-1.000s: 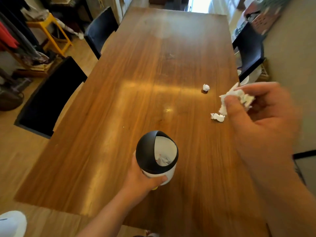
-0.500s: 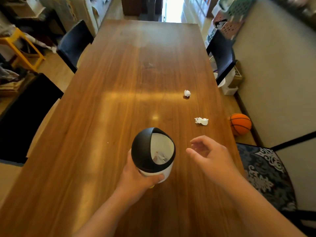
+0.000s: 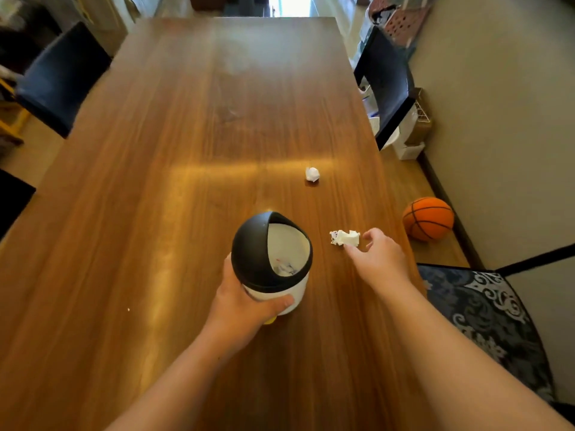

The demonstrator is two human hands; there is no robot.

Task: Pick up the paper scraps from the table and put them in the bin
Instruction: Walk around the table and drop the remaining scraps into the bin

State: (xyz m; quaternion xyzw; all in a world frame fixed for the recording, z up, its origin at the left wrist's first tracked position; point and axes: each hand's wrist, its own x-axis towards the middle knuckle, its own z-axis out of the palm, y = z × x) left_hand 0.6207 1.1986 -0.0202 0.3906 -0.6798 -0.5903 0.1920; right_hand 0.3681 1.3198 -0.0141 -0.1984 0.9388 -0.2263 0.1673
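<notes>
Left hand [image 3: 245, 301] gripping bin [image 3: 271, 259], base hidden; right hand [image 3: 378, 259] open beside nearest paper scrap [image 3: 344, 237].

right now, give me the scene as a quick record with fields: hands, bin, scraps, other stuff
left hand: grips the small bin from behind, on the wooden table
right hand: open, fingertips at the near paper scrap, not yet closed on it
bin: white body, black domed lid, paper visible inside
scraps on table: two; the far paper scrap lies untouched
floor: basketball right of the table
</notes>
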